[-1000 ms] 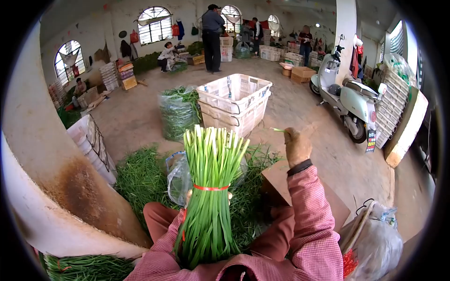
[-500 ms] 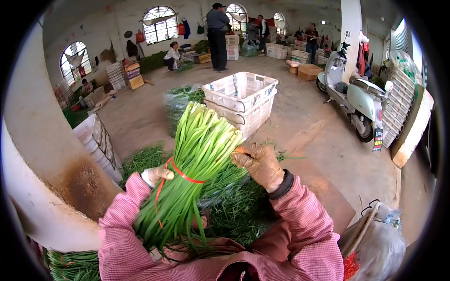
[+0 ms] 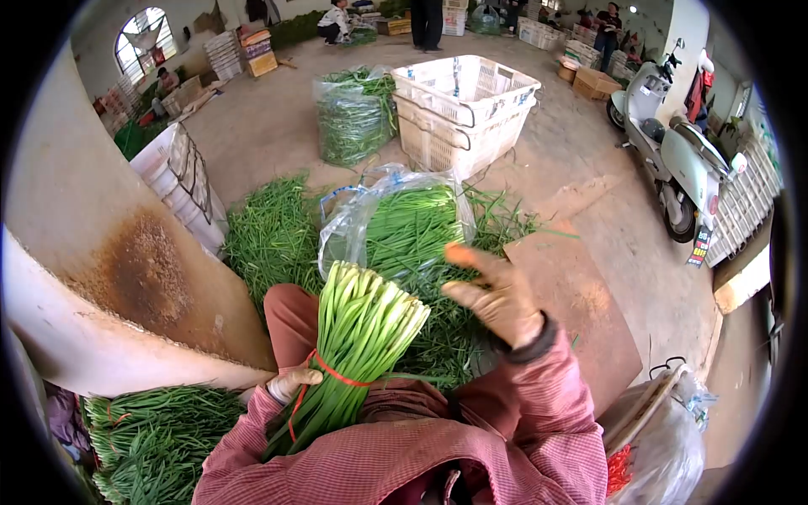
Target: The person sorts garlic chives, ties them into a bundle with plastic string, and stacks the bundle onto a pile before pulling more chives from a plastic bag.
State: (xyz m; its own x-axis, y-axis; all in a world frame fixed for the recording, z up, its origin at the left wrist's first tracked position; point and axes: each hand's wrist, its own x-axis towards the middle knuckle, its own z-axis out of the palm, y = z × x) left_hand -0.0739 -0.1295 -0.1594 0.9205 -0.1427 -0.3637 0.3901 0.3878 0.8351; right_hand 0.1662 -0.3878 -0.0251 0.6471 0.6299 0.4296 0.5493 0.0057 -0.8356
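Observation:
A thick bunch of garlic chives point(image 3: 362, 345) leans over my lap, pale cut ends pointing up and away. A red tie point(image 3: 337, 373) circles its middle, with a loose tail hanging down. My left hand point(image 3: 293, 383), in a thin glove, grips the bunch at its left side near the tie; some of its fingers are hidden behind the leaves. Apart from the bunch, to its upper right, my right hand point(image 3: 497, 290) is raised with spread fingers and holds nothing. Orange covers one of its fingertips. Beyond the bunch lies an open clear plastic bag point(image 3: 341, 231) with more chives inside.
Loose greens point(image 3: 273, 231) cover the floor ahead. Tied bunches point(image 3: 160, 429) are stacked at lower left beside a pillar point(image 3: 151, 278). White crates point(image 3: 463, 109) and a filled bag point(image 3: 353, 118) stand farther off. At right are a scooter point(image 3: 673, 160) and plastic sheeting point(image 3: 665, 446).
The view has tilted downward. The bunch has come lower, towards my lap, still in my left hand. My right hand has moved away from the cut ends and its fingers have spread.

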